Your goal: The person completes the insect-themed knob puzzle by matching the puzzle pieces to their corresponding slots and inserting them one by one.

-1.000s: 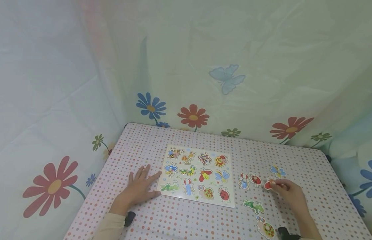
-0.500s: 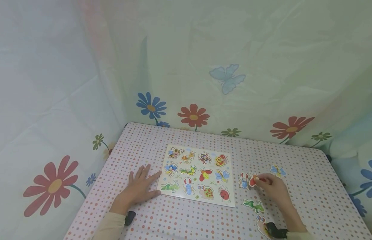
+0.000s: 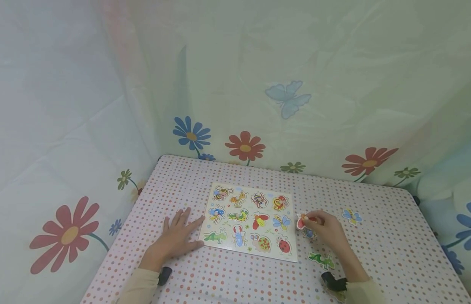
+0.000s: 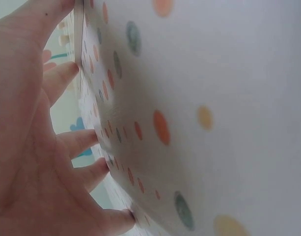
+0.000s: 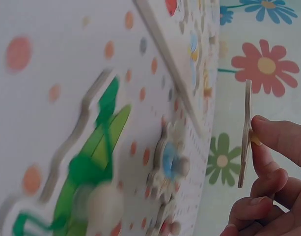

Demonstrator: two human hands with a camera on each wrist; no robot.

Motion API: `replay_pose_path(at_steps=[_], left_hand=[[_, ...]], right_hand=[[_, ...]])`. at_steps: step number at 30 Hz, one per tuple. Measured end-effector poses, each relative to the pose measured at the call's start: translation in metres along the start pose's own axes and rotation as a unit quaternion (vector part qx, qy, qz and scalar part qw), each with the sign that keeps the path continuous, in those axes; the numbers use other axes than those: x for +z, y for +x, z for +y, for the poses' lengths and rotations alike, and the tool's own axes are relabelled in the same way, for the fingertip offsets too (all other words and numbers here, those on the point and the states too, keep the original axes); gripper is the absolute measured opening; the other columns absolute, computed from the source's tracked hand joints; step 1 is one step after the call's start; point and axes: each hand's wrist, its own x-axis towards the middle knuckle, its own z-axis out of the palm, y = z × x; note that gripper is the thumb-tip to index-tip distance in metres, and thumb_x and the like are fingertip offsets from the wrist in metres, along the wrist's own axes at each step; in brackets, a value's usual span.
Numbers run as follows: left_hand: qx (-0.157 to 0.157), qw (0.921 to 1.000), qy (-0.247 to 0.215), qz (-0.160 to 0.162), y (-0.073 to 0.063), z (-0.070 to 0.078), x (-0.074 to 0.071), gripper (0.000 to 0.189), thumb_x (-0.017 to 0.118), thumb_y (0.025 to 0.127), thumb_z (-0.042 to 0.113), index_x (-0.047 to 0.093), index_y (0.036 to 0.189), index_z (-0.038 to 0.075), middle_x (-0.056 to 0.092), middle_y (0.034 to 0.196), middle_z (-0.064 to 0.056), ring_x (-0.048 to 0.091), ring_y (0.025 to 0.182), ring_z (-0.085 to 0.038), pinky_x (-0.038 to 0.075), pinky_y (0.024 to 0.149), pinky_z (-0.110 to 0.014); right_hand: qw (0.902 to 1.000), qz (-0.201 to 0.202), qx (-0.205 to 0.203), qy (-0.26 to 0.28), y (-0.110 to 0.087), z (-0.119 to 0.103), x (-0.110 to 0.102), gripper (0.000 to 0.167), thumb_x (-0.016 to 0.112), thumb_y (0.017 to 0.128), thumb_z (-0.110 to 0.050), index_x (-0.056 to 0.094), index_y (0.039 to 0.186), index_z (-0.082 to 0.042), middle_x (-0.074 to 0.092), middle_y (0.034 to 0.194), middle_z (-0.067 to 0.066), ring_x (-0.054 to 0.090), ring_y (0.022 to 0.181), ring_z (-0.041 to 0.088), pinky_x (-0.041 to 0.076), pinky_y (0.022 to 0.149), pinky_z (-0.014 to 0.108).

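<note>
My right hand (image 3: 328,230) pinches the knob of a red-winged insect puzzle piece (image 3: 300,223) between thumb and index finger. In the right wrist view the piece (image 5: 246,137) is edge-on, held above the tabletop. It overlaps the blue beetle piece (image 3: 309,234), just off the board's right edge. My left hand (image 3: 174,240) rests with fingers spread, its thumb and index fingertips at the left edge of the insect puzzle board (image 3: 293,249). The fingertips (image 4: 94,169) press on the dotted cloth in the left wrist view. Pictures of insects fill the board in rows, and knobs stand up there.
A green grasshopper piece (image 3: 322,260) lies right of the board, and a blue-winged bee piece (image 3: 352,216) farther back. The snail piece (image 3: 337,295) is mostly covered by the right wrist camera (image 3: 334,282). Flower-printed curtain (image 3: 319,126) surrounds the dotted table (image 3: 228,278).
My right hand has carried the red-winged piece leftward, over the ladybug and beetle pieces, to near the board's right edge. The left hand has stayed in place.
</note>
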Motion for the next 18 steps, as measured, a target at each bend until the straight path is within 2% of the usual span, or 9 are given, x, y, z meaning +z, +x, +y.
replay_pose_path(at_steps=[4, 11, 18], left_hand=[[0.002, 1.0, -0.001, 0.002, 0.0, 0.0, 0.0, 0.077, 0.064, 0.088, 0.063, 0.038, 0.155, 0.035, 0.01, 0.166, -0.016, 0.006, 0.15, -0.043, 0.0, 0.111, -0.073], [0.004, 1.0, 0.004, 0.001, 0.001, 0.0, 0.002, 0.077, 0.063, 0.089, 0.064, 0.037, 0.155, 0.035, 0.009, 0.166, -0.016, 0.006, 0.15, -0.043, 0.0, 0.111, -0.073], [0.007, 0.9999, -0.007, 0.007, 0.0, 0.001, 0.001, 0.076, 0.065, 0.088, 0.062, 0.04, 0.154, 0.034, 0.012, 0.165, -0.017, 0.007, 0.149, -0.044, 0.0, 0.111, -0.074]], right_hand=[[0.9997, -0.008, -0.021, 0.006, 0.005, -0.01, 0.01, 0.038, 0.074, 0.093, -0.026, 0.067, 0.115, 0.003, 0.049, 0.078, 0.006, 0.041, 0.064, 0.017, 0.035, 0.05, 0.025], [0.9989, -0.022, -0.038, 0.017, 0.012, -0.023, 0.027, 0.03, 0.076, 0.091, -0.024, 0.069, 0.109, 0.0, 0.043, 0.068, 0.003, 0.038, 0.058, 0.014, 0.031, 0.047, 0.024], [0.9978, -0.03, -0.055, 0.018, 0.015, -0.037, 0.045, 0.025, 0.078, 0.088, -0.02, 0.071, 0.103, -0.002, 0.042, 0.07, 0.001, 0.038, 0.061, 0.015, 0.029, 0.049, 0.025]])
